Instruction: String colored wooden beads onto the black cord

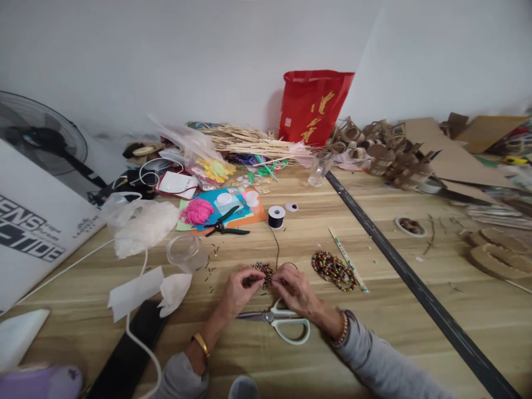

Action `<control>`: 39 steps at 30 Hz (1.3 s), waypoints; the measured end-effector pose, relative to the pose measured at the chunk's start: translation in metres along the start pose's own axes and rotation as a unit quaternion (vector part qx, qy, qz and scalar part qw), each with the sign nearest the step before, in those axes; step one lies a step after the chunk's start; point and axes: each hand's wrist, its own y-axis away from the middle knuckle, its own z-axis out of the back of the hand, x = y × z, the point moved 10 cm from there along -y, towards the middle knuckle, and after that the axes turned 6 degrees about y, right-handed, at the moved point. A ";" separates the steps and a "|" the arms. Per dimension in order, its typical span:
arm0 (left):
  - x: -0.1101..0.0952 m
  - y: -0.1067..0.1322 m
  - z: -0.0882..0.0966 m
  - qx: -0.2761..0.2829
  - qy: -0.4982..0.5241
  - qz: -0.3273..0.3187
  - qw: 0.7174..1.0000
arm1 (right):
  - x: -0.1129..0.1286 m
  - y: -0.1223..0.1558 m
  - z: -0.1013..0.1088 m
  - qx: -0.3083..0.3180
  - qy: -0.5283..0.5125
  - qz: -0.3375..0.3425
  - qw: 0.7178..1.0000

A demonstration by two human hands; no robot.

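My left hand [238, 288] is closed in a pinch beside a small pile of mixed-colour beads [262, 269]; what its fingertips hold is too small to make out. Facing it, my right hand [294, 287] pinches a thin black cord [277, 246] that runs up to a white-ended spool [276, 216]. The fingertips of both hands nearly meet at the pile's near edge. White-handled scissors [291, 324] lie just below the hands, blades pointing left. To the right rests a coiled multicoloured bead string [334, 270] next to a thin patterned stick [348, 260].
Black-handled pliers [226, 223] and pink yarn [197, 211] lie on coloured sheets. A clear plastic cup [187, 253] stands left, above a black phone-like slab [128, 352]. A black strip [399, 271] crosses the table at right. A red bag [315, 108] stands at the back.
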 end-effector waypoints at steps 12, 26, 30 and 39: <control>0.022 0.001 -0.002 0.003 0.040 0.067 0.997 | 0.008 -0.003 0.005 -0.007 0.018 0.019 1.000; 0.014 0.000 -0.004 0.020 0.026 0.036 0.999 | 0.007 -0.003 0.004 -0.003 0.017 0.015 1.000; 0.015 0.000 -0.005 0.021 0.023 0.040 0.999 | 0.007 -0.003 0.003 -0.001 0.017 0.013 1.000; 0.015 0.000 -0.007 0.031 0.024 0.039 0.998 | 0.006 -0.002 0.001 0.000 0.017 0.013 1.000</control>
